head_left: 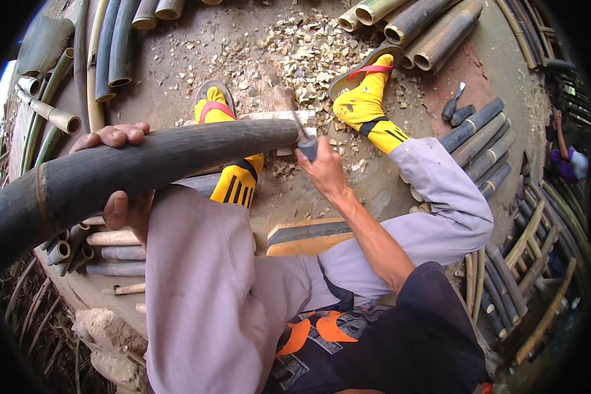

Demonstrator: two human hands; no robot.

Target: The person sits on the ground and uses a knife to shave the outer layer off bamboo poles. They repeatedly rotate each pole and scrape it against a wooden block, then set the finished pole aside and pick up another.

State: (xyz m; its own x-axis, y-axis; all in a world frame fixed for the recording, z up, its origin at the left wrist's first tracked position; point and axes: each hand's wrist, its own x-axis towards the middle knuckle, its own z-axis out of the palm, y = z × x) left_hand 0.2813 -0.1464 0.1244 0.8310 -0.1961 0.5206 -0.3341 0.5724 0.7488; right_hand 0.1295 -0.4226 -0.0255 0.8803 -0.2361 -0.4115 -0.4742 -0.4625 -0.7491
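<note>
A thick, dark bamboo pole (pixel 144 154) slants from the left rim to the middle, passing above my left thigh. My left hand (pixel 115 136) is closed round it, fingers over the top and thumb below. At the pole's right end, my right hand (pixel 326 171) grips a tool with a dark handle (pixel 308 148). Its thin blade, smeared by motion, stands beside the cut end; whether they touch I cannot tell. Beneath that end lies a pale wooden block (pixel 292 116), partly hidden by the pole.
Chips (pixel 302 56) cover the ground ahead between my yellow-socked feet. Cut bamboo lengths (pixel 440 33) lie at far right, with more (pixel 482 141) beside my right knee. A dark-handled tool (pixel 452 102) rests near them. Several poles (pixel 115 49) lie far left. Another person (pixel 569 161) is at the right rim.
</note>
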